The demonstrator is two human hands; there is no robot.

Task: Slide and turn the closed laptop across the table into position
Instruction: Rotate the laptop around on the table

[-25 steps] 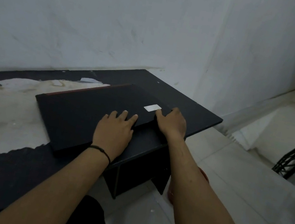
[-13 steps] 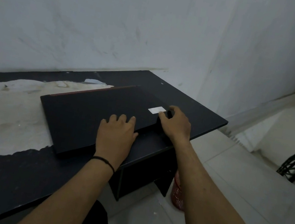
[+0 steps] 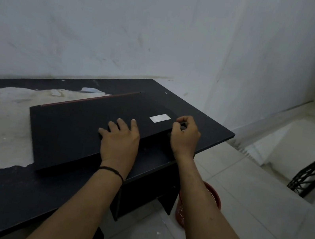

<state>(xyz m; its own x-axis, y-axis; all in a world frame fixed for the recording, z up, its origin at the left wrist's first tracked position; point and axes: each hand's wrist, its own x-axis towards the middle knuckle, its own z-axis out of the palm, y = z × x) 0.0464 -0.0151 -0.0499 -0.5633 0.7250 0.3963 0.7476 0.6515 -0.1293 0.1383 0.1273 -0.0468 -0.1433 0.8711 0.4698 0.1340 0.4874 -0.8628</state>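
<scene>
Laptop (image 3: 88, 128): stiff, flat, fairly heavy; we judge it slides easily on the table (image 3: 203, 125).
Left hand (image 3: 120, 140): spread flat on lid.
Right hand (image 3: 185, 136): curled, pinching the right corner.

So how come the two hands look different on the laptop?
The left hand lies flat, palm down on the laptop lid; the right hand is curled at its right corner. The left wrist wears a black band; the right wrist is bare. Both touch the closed laptop.
</scene>
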